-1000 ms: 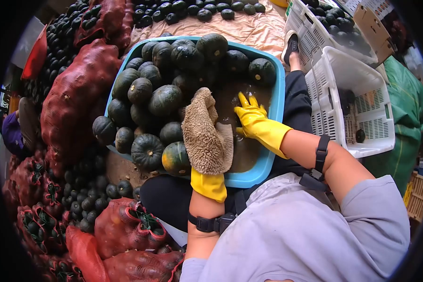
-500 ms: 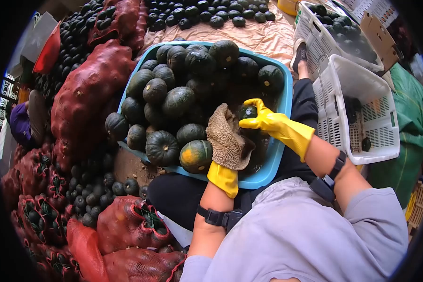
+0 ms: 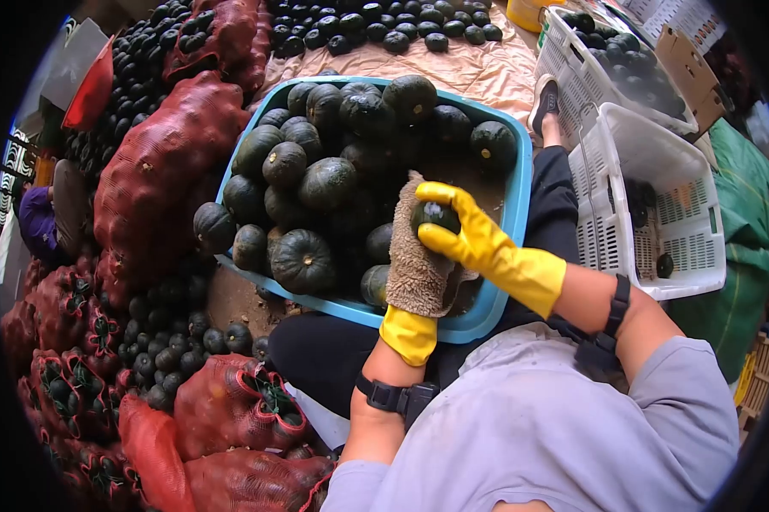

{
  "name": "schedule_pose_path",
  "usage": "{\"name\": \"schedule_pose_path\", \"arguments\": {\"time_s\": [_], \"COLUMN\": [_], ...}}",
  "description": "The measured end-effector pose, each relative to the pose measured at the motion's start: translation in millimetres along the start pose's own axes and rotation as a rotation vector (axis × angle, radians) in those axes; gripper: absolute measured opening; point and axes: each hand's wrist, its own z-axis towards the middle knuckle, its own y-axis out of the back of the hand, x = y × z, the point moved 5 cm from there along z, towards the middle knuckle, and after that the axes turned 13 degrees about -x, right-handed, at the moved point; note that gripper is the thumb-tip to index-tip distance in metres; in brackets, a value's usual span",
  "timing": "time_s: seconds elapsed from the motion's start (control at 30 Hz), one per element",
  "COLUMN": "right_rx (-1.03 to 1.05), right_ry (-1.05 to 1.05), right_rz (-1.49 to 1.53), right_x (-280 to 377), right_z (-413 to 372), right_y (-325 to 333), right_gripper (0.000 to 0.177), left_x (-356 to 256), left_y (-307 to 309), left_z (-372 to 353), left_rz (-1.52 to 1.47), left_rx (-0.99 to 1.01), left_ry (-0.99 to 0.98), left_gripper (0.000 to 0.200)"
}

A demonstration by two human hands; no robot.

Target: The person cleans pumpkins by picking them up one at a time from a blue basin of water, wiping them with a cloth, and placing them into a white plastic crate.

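My right hand [image 3: 478, 243], in a yellow rubber glove, is closed around a small dark green squash [image 3: 434, 218]. That squash touches a brown fluffy cloth [image 3: 414, 264]. The cloth covers my left hand [image 3: 408, 334] like a mitt, so only the yellow cuff shows and the fingers are hidden. Both hands are over the front right part of a blue tub [image 3: 524, 183]. Many dark green squashes [image 3: 302, 261] are heaped in the tub's left and back parts.
White plastic crates [image 3: 662, 141] with some squashes stand at the right, beside a green sack [image 3: 747, 196]. Red mesh sacks [image 3: 158, 162] lie at the left. More squashes rest on a tan sheet [image 3: 474, 72] behind the tub. Another person in purple [image 3: 39, 224] is at the far left.
My right hand has brought the small squash left against the cloth. The cloth stands more upright. Squashes left of it have shifted, and the orange patch on one no longer shows.
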Motion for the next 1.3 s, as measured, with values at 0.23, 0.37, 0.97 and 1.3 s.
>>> {"name": "schedule_pose_path", "arguments": {"time_s": [0.23,0.37,0.97,1.3], "right_rx": [0.176,-0.044,-0.070,0.113], "right_ry": [-0.113,0.071,-0.808,-0.596], "right_rz": [0.124,-0.239,0.569,0.404], "right_x": [15.6,29.9,18.3,21.4], "right_z": [3.1,15.0,-11.7,-14.3], "right_y": [7.0,2.9,-10.6,-12.0], "right_gripper": [0.048,0.038,0.062,0.075], "left_x": [-43.1,-18.3,-50.0,-27.6], "left_y": [3.9,12.3,33.2,51.1], "left_z": [5.4,4.5,7.0,-1.8], "left_rz": [-0.406,0.329,0.300,0.232], "left_rx": [-0.007,0.010,-0.088,-0.189], "left_ry": [0.399,-0.239,-0.098,-0.038], "left_gripper": [0.089,0.084,0.072,0.080]}}
